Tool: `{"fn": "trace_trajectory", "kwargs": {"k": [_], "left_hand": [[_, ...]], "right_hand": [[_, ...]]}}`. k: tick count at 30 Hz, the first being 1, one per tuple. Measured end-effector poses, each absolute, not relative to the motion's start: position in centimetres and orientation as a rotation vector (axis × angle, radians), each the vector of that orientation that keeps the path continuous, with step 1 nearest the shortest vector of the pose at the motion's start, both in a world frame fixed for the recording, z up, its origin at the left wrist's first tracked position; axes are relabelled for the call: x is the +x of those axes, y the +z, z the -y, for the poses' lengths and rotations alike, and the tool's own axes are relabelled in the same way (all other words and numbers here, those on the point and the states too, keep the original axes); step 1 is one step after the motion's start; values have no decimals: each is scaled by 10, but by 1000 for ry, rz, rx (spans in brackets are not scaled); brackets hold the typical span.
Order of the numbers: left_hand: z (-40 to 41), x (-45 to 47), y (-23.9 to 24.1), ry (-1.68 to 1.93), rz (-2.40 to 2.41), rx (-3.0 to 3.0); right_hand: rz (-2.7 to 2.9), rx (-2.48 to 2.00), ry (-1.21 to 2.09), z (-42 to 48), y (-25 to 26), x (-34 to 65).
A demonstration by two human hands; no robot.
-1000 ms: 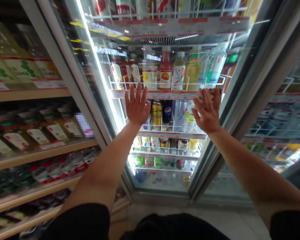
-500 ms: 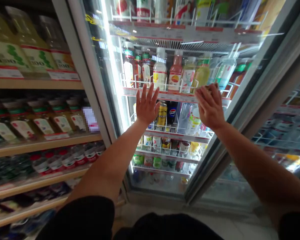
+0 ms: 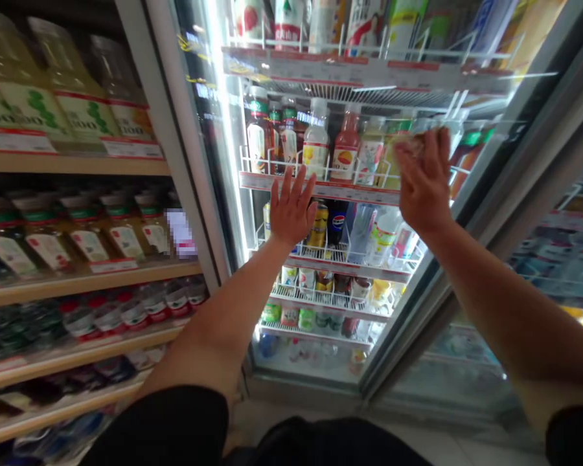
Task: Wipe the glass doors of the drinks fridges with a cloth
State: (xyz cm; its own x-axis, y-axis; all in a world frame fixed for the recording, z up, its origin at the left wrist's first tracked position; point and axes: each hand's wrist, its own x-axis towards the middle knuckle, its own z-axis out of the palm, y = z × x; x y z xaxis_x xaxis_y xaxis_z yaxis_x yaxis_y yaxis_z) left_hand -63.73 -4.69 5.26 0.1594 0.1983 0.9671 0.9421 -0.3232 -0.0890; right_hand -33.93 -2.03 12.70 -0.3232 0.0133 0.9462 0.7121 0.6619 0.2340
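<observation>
Right hand (image 3: 425,191) went higher since last look, now in front of bottles (image 3: 315,144). Its fingers held tan cloth (image 3: 414,145) against cooler's glass door (image 3: 306,367), maybe so it wouldn't drop. From afar, I saw left hand (image 3: 291,217), fingers apart, seemingly propped there for balance.

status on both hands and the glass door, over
Left hand spread open at glass door. Right hand over blurred cloth. Bottles shelved behind glass door.
</observation>
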Motion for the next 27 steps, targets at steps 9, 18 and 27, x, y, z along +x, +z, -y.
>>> {"fn": "trace_trajectory", "kwargs": {"k": [9,18,27], "left_hand": [[47,-637,51,-1170,1064,-1562],[48,-636,51,-1203,1093,-1625],[51,-635,52,-1148,1075,-1561]], "right_hand": [[1921,-435,-918,28,114,-362],[1801,-612,-786,30,137,-381],[1691,-618,-684,22,179,-395]]}}
